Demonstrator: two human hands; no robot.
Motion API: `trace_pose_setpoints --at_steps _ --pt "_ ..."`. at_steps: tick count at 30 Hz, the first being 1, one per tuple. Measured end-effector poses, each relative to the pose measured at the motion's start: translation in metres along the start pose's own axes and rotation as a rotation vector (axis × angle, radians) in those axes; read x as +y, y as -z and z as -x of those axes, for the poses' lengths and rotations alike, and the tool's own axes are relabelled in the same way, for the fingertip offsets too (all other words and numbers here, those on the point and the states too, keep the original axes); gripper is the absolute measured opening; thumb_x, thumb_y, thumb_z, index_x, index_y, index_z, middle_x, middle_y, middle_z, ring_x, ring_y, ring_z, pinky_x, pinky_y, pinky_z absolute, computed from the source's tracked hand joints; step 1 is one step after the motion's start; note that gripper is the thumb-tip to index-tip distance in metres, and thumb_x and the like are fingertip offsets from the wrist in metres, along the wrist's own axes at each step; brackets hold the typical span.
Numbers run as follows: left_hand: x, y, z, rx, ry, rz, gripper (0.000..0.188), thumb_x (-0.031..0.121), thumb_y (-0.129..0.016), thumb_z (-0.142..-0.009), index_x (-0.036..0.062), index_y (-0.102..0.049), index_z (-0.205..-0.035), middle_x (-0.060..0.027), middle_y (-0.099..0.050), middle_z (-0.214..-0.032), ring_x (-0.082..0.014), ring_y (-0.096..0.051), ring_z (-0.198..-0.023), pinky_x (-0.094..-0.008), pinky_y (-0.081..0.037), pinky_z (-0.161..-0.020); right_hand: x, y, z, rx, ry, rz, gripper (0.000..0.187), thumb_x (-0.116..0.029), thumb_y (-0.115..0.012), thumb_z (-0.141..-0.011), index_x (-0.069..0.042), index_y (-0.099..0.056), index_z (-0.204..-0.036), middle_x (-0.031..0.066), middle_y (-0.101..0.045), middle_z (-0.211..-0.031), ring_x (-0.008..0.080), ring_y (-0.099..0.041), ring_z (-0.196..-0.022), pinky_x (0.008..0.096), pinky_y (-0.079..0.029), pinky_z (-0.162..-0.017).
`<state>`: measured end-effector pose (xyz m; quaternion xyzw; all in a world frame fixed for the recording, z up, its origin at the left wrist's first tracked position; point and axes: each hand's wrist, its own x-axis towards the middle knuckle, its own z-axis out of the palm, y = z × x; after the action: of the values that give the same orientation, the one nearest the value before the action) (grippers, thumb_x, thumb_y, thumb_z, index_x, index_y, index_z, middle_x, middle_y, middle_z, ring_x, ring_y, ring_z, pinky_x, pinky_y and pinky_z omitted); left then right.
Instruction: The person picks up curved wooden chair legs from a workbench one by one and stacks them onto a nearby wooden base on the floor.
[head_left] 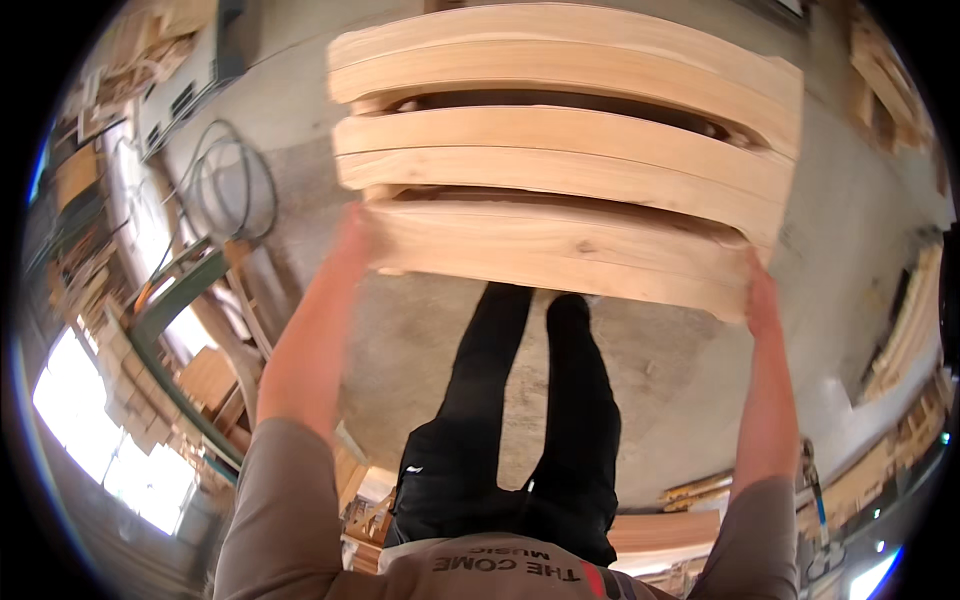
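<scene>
Both my arms reach forward to a long, pale wooden piece [560,245], with a knot and a lengthwise seam on its face. My left hand [359,238] grips its left end, slightly smeared by motion. At the right end my right hand [762,296] has hold of it, its fingers mostly hidden by the wood. Just beyond lie similar pieces, a middle one [560,152] and a far one [560,58], in a stack with dark gaps between them. Whether the held piece touches the stack I cannot tell.
Concrete floor [660,370] lies around my legs. At the left are a coiled cable [235,185], a green metal frame [175,300] and wood offcuts. More lumber [905,325] lines the right side, and wooden boards [665,530] lie low behind me.
</scene>
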<state>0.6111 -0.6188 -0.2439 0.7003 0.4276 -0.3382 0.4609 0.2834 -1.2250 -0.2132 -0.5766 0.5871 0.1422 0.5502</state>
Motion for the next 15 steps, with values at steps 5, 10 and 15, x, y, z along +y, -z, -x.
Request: trace_pose_setpoints --at_steps 5,10,15 --pt "-0.009 0.022 -0.001 -0.182 0.115 0.133 0.064 0.054 -0.051 -0.088 0.0050 -0.049 -0.129 -0.0099 -0.055 -0.117 -0.0226 -0.054 -0.103 -0.0386 -0.046 -0.089 0.016 0.001 -0.018 -0.028 -0.055 0.012 0.077 -0.058 -0.052 -0.089 0.003 -0.045 -0.135 0.0103 -0.052 -0.132 0.0197 -0.049 -0.119 0.0347 -0.036 -0.104" --pt "0.005 -0.003 0.021 0.180 0.080 -0.063 0.073 0.057 -0.058 -0.080 0.0061 -0.048 -0.132 -0.0104 -0.050 -0.128 -0.0244 -0.050 -0.114 -0.0388 -0.040 -0.096 -0.005 -0.008 -0.005 0.044 -0.221 -0.110 0.089 -0.062 -0.056 -0.085 0.005 -0.038 -0.138 0.0174 -0.045 -0.138 0.0275 -0.047 -0.123 0.0394 -0.038 -0.102" --pt "0.006 -0.005 0.016 0.105 0.022 -0.080 0.075 0.059 -0.058 -0.078 0.0079 -0.048 -0.132 -0.0094 -0.050 -0.127 -0.0234 -0.048 -0.115 -0.0380 -0.038 -0.098 -0.008 -0.013 -0.002 0.127 -0.190 -0.066 0.093 -0.065 -0.058 -0.082 0.007 -0.038 -0.137 0.0196 -0.045 -0.137 0.0287 -0.046 -0.124 0.0405 -0.038 -0.103"
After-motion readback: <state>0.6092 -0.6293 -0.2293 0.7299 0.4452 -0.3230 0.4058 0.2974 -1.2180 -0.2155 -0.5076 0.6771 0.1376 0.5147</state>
